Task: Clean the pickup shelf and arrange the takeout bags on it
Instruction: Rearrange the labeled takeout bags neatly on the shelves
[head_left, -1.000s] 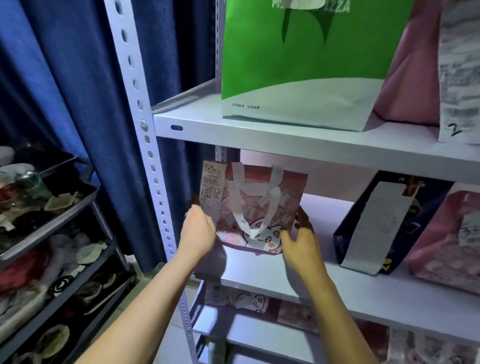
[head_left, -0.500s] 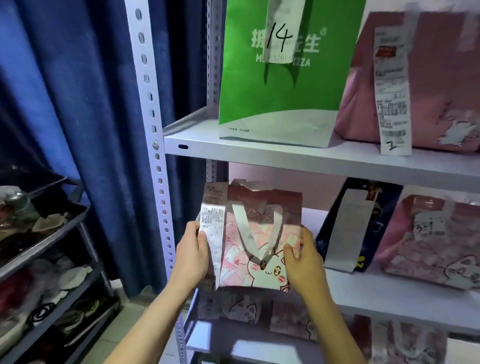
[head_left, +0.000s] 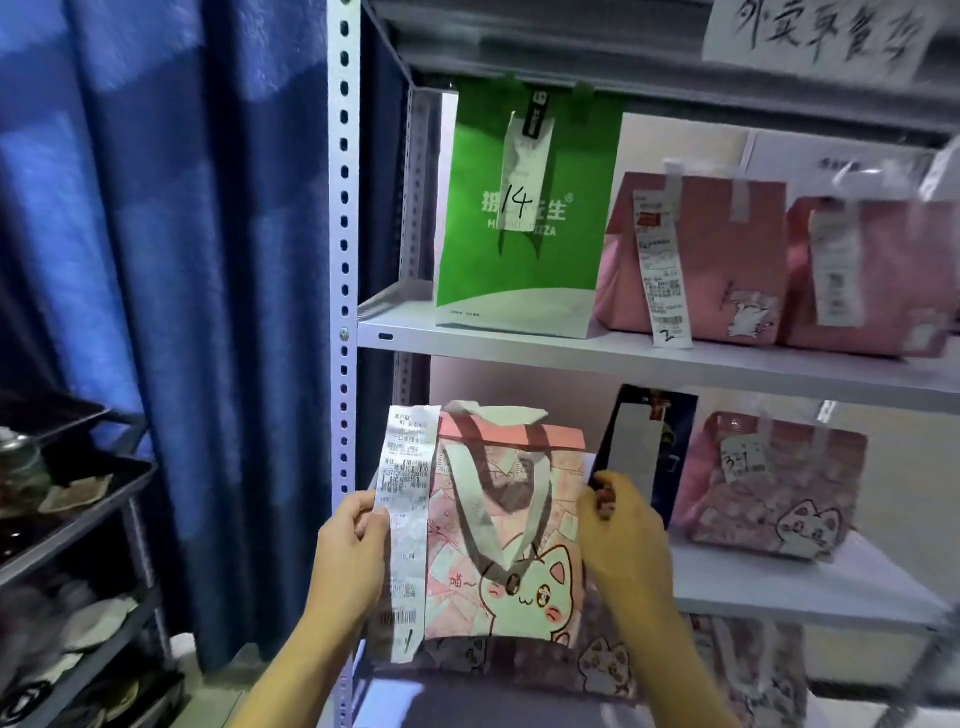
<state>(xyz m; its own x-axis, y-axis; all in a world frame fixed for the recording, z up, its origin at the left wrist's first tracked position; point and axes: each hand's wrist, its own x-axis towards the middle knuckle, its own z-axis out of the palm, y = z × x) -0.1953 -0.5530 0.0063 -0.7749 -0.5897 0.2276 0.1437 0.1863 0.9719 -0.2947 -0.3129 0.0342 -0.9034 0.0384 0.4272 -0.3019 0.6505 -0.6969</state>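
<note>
Head view, held bag: a pink cat-print bag (head_left: 511, 540) is upright in front of the middle shelf (head_left: 810, 587), held clear of the board at the shelf's left end, just beside the perforated post (head_left: 343, 291).
Head view, left hand: the left hand (head_left: 350, 558) grips the bag's left edge, thumb in front pressing on the long receipt (head_left: 405, 525) that hangs down that side, the other fingers behind and out of sight.
Head view, right hand: the right hand (head_left: 626, 530) holds the bag's right edge, fingers (head_left: 605, 493) curled round it near the top.
Head view, middle shelf: a dark blue bag (head_left: 675, 431) stands just right of the held one, then a pink bag (head_left: 779, 483) with a small note on it.
Head view, top shelf: a green bag (head_left: 524, 228) marked 14 stands at the left, with two more pink bags (head_left: 696, 260) beside it, one carrying a receipt marked 2.
Head view, lower shelf: more cat-print bags show below, partly hidden.
Head view, surroundings: a blue curtain (head_left: 182, 260) hangs to the left, with a dark cart (head_left: 67, 519) of dishes beside it.
Step in hand: arranging; this bag looks to be on its way to or from a place on the shelves, and which cannot be told.
Next move calls for: keeping the bag level and square, base flat on a board, receipt facing out, without nudging the dark blue bag.
</note>
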